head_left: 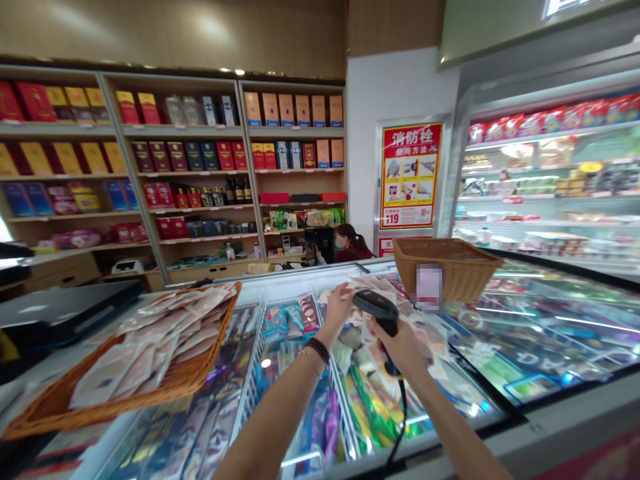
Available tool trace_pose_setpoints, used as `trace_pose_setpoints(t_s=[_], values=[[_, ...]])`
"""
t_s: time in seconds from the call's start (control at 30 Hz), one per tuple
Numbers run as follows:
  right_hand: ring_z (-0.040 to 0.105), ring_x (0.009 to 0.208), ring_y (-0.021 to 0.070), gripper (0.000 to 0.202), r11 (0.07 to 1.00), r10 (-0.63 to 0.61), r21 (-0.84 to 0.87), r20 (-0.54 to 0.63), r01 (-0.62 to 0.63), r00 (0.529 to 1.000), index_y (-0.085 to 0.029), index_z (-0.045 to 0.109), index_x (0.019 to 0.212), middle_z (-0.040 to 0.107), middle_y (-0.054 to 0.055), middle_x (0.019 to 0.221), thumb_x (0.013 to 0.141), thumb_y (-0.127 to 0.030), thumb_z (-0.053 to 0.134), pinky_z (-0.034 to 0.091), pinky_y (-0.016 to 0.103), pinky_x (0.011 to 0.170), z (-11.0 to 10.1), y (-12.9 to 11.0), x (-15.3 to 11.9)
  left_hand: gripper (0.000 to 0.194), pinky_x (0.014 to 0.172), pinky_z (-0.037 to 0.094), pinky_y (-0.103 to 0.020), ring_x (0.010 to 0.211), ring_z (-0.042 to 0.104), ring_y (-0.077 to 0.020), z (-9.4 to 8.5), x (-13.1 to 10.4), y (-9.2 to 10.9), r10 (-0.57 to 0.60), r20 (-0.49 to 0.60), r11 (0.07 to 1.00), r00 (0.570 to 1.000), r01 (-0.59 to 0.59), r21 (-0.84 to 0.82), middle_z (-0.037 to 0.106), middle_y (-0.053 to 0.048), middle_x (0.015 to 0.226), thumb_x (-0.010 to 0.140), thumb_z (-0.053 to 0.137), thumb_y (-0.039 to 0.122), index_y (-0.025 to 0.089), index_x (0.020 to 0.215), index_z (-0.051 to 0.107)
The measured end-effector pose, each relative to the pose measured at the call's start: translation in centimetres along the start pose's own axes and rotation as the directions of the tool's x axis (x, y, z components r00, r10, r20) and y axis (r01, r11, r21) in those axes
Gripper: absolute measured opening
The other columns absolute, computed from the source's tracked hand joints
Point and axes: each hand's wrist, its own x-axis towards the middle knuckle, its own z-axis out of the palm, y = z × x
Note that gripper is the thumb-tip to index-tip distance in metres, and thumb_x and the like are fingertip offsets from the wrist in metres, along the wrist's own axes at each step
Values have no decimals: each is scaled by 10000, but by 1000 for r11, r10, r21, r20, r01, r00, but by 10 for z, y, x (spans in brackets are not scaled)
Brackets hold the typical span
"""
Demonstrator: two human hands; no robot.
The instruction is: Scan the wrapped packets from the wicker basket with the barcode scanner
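Note:
My right hand [400, 343] is wrapped round the handle of a black barcode scanner [376, 305], whose cable hangs down over the glass. Left of the scanner's head, my left hand [339, 305] reaches to the pile of flat packets [425, 340] on the freezer's glass top; its fingers are bent, and what they hold, if anything, is too small to make out. More flat packets [145, 353] lie in a shallow orange wicker tray [125, 403] at the left.
Behind the pile stands a deep wicker basket [453, 267] with a label. Frozen goods show through the freezer's glass [545, 333]. A dark flat device [70, 310] is at the left. A person [350, 243] is beyond the freezer, before shelves of boxes.

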Motion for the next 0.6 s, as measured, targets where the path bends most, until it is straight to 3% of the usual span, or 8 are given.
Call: trace_pose_setpoints(t_s=[0.13,0.27,0.37,0.47,0.6], values=[[562,400,183,446,999,-25,29,92,23,995,-239,593,641,572,19,430,736,-671,642,434,297,452,26,-3,5,327,720,594,-299,762,749,-187,-64,-4,12,40,-102,993,994,-28,114,778,-124,1063,787,804,268,158,1089,746],[564,405,179,433,996,-84,30,161,80,983,-232,598,647,588,22,450,742,-653,641,428,294,467,64,-12,12,293,691,585,-288,750,746,-190,-147,-12,35,84,-176,973,981,-42,228,783,-121,1031,810,788,290,153,1067,756],[580,418,186,411,991,-134,52,234,126,963,-233,596,684,591,13,459,746,-638,639,440,299,485,95,-21,14,268,754,594,-325,796,740,-207,-212,-21,56,137,-247,934,959,-41,355,785,-127,1046,816,770,282,153,1052,764],[591,423,196,407,988,-150,76,307,133,940,-238,586,697,580,6,453,754,-638,641,452,303,487,126,-29,10,204,908,576,-376,940,735,-239,-273,-33,76,203,-298,855,933,-20,518,782,-138,1085,831,705,215,143,1014,764],[601,422,200,374,988,-151,93,380,124,913,-242,596,718,602,7,466,757,-611,647,458,303,486,157,-35,-1,265,1019,519,-426,1099,693,-296,-343,-56,97,219,-389,691,895,139,709,760,-156,1158,799,701,178,137,1057,745]])
